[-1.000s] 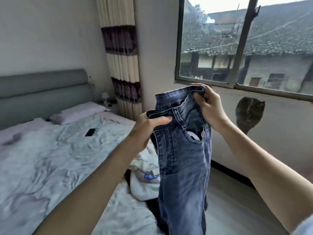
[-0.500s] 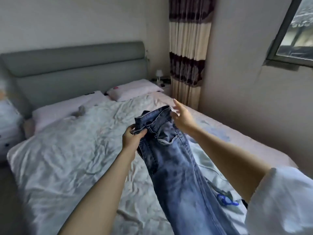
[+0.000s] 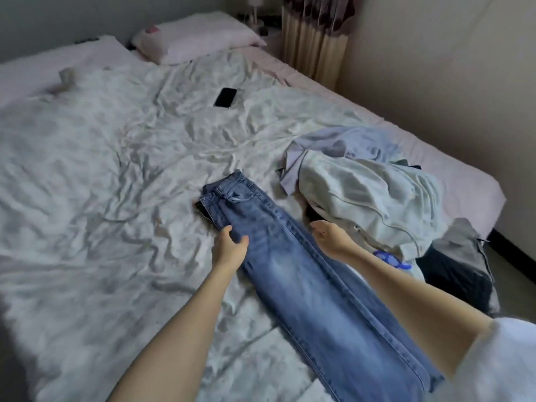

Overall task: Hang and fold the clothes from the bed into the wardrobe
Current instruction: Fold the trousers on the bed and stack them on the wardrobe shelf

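Observation:
A pair of blue jeans (image 3: pixel 293 265) lies flat on the bed (image 3: pixel 95 198), folded lengthwise, with the waistband pointing away from me and the legs running toward the lower right. My left hand (image 3: pixel 230 248) is at the jeans' left edge just below the waistband, thumb on top of the denim and fingers at the edge, pinching it. My right hand (image 3: pixel 329 236) sits at the jeans' right edge, fingers loosely curled and holding nothing. A heap of pale clothes (image 3: pixel 365 192) lies on the bed right of the jeans.
A black phone (image 3: pixel 225 97) lies on the rumpled sheet further up. A pink pillow (image 3: pixel 197 36) is at the head of the bed. Dark and grey garments (image 3: pixel 458 268) hang off the bed's right corner. A curtain (image 3: pixel 316 39) and the wall border the right side.
I have turned from the window to the bed and lowered the jeans from mid-air to lie flat on the sheet. My right hand has let go of the waistband.

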Available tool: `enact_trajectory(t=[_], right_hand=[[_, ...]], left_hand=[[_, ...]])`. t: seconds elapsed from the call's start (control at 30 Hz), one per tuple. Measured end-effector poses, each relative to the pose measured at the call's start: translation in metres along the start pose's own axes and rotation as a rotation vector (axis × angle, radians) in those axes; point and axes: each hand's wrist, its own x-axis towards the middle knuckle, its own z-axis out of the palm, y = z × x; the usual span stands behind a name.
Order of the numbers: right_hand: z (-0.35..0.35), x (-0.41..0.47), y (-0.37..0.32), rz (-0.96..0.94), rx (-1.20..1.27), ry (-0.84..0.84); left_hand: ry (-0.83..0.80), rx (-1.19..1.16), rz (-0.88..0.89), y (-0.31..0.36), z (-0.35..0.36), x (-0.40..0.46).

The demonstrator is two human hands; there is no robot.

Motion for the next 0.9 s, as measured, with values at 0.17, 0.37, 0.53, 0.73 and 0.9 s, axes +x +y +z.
enact_trajectory(t=[0.17,0.37,0.53,0.73,0.9], right_hand=[[0.045,-0.058,0.105,0.155,0.079,0.067],[0.096,-0.150,0.227,0.371,0.088,0.195],[0.113,-0.190,0.280,0.560,0.102,0.271],[0.119,-0.211,0.338,0.565,0.163,0.059],[0.112,-0.222,0.362,0.410,0.145,-0.120]], left_hand=[[-0.154,0.250,0.106,-0.035,0.085,-0.050],[-0.365,0.603,0.485,-0.060,0.177,-0.100],[-0.483,1.013,0.796,-0.051,0.242,-0.112],[-0.411,1.181,1.152,-0.034,0.286,-0.101],[-0.538,1.325,1.043,-0.010,0.292,-0.116]])
